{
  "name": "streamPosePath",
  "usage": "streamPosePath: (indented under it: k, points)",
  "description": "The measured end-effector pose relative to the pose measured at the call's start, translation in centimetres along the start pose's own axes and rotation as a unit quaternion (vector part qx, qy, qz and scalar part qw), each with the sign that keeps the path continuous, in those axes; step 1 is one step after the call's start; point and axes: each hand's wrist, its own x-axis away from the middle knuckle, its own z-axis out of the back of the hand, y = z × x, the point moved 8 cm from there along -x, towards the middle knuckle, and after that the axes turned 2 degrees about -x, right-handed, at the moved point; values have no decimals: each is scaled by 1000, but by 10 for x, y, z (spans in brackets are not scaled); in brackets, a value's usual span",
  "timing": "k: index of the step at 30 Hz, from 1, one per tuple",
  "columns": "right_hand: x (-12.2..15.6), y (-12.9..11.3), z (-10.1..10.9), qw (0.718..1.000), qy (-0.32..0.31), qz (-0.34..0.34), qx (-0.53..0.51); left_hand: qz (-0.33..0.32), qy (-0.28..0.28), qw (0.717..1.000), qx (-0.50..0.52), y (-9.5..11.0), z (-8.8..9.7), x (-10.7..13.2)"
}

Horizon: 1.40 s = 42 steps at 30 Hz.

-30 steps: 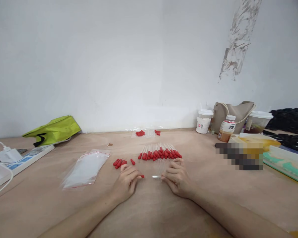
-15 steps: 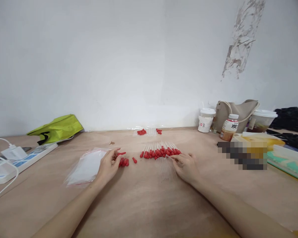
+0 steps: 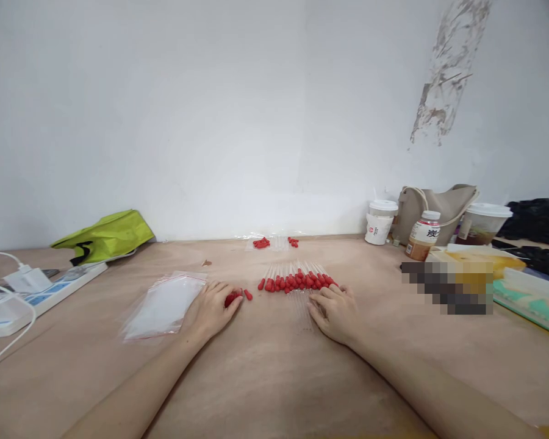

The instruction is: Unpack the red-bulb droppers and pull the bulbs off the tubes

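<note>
My left hand (image 3: 217, 306) is curled low over a few red rubber bulbs (image 3: 233, 297), thumb and fingers closed around them and partly hiding them. One loose red bulb (image 3: 247, 294) lies just beyond its fingertips. My right hand (image 3: 336, 312) rests beside a bundle of thin clear glass tubes (image 3: 302, 310), its thumb and fingers pinched together at the bundle's right side. The tube ends under those fingers are hidden. Between and beyond both hands, a row of droppers (image 3: 297, 280) lies with red bulbs towards me and clear tubes pointing to the wall.
Clear plastic bags (image 3: 158, 308) lie left of my left hand. Near the wall is a clear packet (image 3: 280, 244) with red bulbs. A power strip (image 3: 50, 299) and green bag (image 3: 110, 235) stand left; a paper cup (image 3: 379, 224), bottle (image 3: 423, 238) and handbag (image 3: 443, 204) stand right.
My left hand has moved right and lowered over the red bulbs; the bulb it held up no longer shows. My right hand has drawn back slightly onto the glass tubes.
</note>
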Motion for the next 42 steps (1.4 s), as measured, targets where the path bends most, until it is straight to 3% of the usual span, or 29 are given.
streamPosePath:
  k: [7,11,15,19,25,29,34,37,39,42]
  points:
    - [0,-8,4,999,-28,23,-21,10,19,1000,13,5,5,0]
    - [-2,0,4,999,-10,0,-43,43,2,999,13,2,3,-15]
    - [-1,22,0,994,-1,-97,-59,96,-67,992,-37,3,-13,-41]
    - [0,36,-7,982,-28,-164,-85,137,-96,984,-59,1,-39,-64]
    - [-3,34,-13,980,-64,-165,-91,159,-122,977,-74,-7,-67,-75]
    - [-5,30,-12,985,-43,-135,-97,161,-99,978,-85,-7,-56,-75]
    - [-3,32,-13,987,-30,-130,-94,126,-27,988,-84,10,-9,-55]
    - [-3,33,-14,987,-21,-124,-95,30,15,999,-23,34,8,-30]
    - [-3,37,-13,984,-8,-140,-113,-68,52,995,42,53,10,-9]
    - [-2,44,-7,969,40,-177,-169,-140,75,981,111,63,0,14]
